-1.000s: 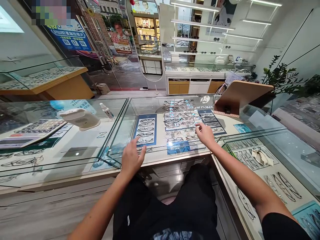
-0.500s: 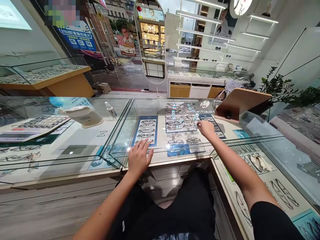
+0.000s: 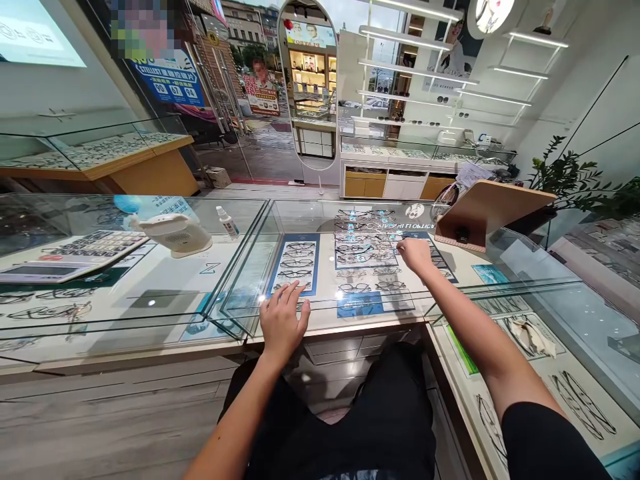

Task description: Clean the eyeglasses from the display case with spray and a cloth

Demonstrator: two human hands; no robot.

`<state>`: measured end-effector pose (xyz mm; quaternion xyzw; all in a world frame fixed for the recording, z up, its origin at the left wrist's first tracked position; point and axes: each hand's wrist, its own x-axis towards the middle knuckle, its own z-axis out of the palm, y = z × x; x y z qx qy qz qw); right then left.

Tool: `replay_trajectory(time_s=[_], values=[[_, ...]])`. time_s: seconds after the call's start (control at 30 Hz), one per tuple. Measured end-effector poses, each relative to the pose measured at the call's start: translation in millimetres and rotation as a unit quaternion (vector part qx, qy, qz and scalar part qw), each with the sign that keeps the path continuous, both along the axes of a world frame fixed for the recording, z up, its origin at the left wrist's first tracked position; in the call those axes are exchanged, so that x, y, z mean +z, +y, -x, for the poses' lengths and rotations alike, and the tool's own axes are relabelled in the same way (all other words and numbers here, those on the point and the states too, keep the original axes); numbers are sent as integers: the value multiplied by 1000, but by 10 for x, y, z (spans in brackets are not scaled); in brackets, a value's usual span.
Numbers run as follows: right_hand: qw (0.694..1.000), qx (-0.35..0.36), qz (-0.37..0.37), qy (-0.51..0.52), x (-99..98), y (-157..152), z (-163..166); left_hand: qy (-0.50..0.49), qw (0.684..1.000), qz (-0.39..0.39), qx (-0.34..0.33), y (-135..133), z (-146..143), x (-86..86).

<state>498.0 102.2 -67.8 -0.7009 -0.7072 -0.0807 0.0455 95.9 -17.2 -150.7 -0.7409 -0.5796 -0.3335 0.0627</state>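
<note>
Glass of the counter is overlapped by the left hand, fingers loosely spread. Eyeglasses are laid in rows beside the right hand, whose fingers are curled; whether anything is gripped cannot be told.

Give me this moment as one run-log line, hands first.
left hand: fingers extended, near blue-bordered display | right hand: fingers curled, near eyeglasses, grip unclear | white bottle: ahead and left of left hand
</note>
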Motion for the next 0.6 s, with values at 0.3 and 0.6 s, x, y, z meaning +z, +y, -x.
replay_trajectory(time_s=[0.3,0.6], values=[[1000,7,-6,6,-18,54,-5,2,1000,7,3,8,3,10],[987,135,-71,45,116,-163,465,6,1000,4,7,19,6,-21]])
